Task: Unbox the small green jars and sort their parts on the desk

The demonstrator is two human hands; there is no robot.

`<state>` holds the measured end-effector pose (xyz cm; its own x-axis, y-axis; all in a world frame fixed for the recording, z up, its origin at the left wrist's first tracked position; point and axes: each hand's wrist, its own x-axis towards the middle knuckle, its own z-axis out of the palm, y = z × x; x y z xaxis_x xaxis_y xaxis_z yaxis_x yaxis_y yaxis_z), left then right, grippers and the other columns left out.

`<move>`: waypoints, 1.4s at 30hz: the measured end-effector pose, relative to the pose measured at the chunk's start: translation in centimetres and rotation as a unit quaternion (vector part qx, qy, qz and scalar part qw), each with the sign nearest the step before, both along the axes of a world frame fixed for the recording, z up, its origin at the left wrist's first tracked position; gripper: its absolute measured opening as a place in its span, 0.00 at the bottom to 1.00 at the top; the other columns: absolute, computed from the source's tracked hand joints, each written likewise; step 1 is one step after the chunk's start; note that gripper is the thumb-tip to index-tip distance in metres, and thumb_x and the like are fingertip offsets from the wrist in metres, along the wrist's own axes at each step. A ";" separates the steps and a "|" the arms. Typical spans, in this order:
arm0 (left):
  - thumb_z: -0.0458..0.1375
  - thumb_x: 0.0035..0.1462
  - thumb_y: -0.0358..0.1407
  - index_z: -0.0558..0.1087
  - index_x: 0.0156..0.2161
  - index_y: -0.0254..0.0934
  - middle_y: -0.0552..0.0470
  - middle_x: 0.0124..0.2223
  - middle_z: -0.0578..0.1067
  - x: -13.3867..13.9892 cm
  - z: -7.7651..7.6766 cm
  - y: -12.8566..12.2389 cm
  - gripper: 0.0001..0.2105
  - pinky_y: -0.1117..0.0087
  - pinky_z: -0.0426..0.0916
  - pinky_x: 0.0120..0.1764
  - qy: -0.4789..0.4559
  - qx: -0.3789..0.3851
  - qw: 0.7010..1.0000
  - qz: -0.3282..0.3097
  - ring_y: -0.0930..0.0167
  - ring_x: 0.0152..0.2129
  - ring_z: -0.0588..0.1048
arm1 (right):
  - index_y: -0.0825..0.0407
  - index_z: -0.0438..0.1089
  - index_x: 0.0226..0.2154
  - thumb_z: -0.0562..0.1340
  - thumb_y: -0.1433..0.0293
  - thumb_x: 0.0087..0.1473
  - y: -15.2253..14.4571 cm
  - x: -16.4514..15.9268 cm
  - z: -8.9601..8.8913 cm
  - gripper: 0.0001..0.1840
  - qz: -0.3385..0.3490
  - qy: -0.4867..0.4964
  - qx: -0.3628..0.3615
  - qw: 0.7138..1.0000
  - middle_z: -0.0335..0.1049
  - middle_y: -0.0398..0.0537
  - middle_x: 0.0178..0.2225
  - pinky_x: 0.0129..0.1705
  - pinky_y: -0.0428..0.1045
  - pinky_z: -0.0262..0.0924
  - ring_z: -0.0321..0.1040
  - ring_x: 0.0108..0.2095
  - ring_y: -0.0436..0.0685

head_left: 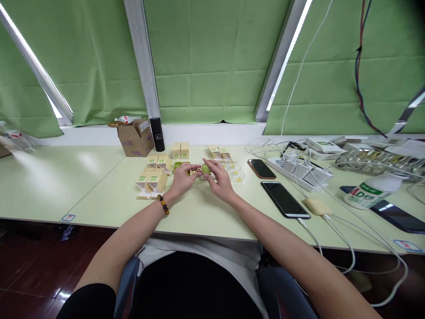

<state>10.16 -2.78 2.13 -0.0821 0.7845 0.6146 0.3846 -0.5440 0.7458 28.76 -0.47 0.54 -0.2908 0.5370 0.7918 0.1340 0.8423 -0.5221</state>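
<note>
Over the table's middle, my right hand (pixel 219 180) pinches a small green capsule-shaped piece (pixel 205 169) between thumb and fingers. Close beside it, my left hand (pixel 181 180) has its thumb and fingers drawn together at a small gold-coloured part by the green piece, too small to name. Small cream boxes with green labels (pixel 152 179) stand left of my left hand. More green pieces (pixel 177 165) lie just behind that hand. Behind my right hand sits a clear plastic tray (pixel 237 175) with round hollows and yellowish bits, next to opened cream boxes (pixel 219 153).
A cardboard box (pixel 135 138) and a black cylinder (pixel 157 134) stand at the back left. To the right are two phones (pixel 261 169), a white power strip (pixel 299 173) with tangled cables, a cream power bank (pixel 318 206) and a white bottle (pixel 375 189) lying down.
</note>
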 end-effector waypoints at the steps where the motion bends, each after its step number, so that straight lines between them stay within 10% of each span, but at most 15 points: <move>1: 0.72 0.54 0.39 0.85 0.42 0.39 0.46 0.39 0.82 0.0 0.0 0.0 0.10 0.65 0.72 0.40 0.002 0.000 1.000 -0.005 0.68 0.35 0.77 | 0.43 0.66 0.67 0.61 0.61 0.68 0.1 0.0 -0.1 0.26 -0.002 0.009 -0.003 1.000 0.66 0.57 0.58 0.56 0.61 0.73 0.70 0.56 0.63; 12: 0.72 0.54 0.33 0.79 0.57 0.44 0.44 0.56 0.80 -0.4 0.8 -0.7 0.24 0.59 0.70 0.52 0.057 0.023 0.996 -0.060 0.59 0.56 0.72 | 0.46 0.61 0.65 0.63 0.71 0.62 0.2 0.0 -0.5 0.30 -0.086 -0.035 0.083 0.992 0.74 0.58 0.56 0.52 0.64 0.74 0.73 0.54 0.66; 22: 0.73 0.54 0.32 0.81 0.51 0.42 0.45 0.49 0.80 -0.2 0.4 -0.4 0.18 0.56 0.71 0.55 0.089 0.054 0.994 -0.028 0.60 0.53 0.72 | 0.47 0.73 0.54 0.59 0.72 0.66 -0.1 0.3 0.0 0.16 -0.083 -0.029 0.142 0.986 0.74 0.59 0.57 0.59 0.64 0.72 0.73 0.59 0.66; 31: 0.73 0.55 0.34 0.80 0.51 0.41 0.46 0.45 0.82 0.2 0.3 -0.6 0.18 0.53 0.73 0.54 0.156 0.175 0.972 -0.016 0.59 0.50 0.72 | 0.47 0.79 0.40 0.59 0.74 0.66 0.2 0.0 0.1 0.12 -0.144 -0.023 0.176 0.974 0.75 0.55 0.48 0.45 0.59 0.74 0.71 0.49 0.62; 42: 0.71 0.58 0.37 0.80 0.51 0.42 0.45 0.48 0.82 0.0 -0.2 -0.3 0.16 0.49 0.71 0.56 0.181 0.173 0.968 -0.006 0.57 0.51 0.72 | 0.46 0.80 0.35 0.60 0.72 0.64 0.1 -0.1 0.0 0.12 -0.208 -0.050 0.114 0.970 0.66 0.54 0.42 0.43 0.59 0.71 0.64 0.49 0.65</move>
<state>10.11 -3.07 1.88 0.1956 0.5267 0.8272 0.5795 -0.7426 0.3358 28.64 -0.38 0.52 -0.1683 0.4394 0.8824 0.5277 0.7963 -0.2958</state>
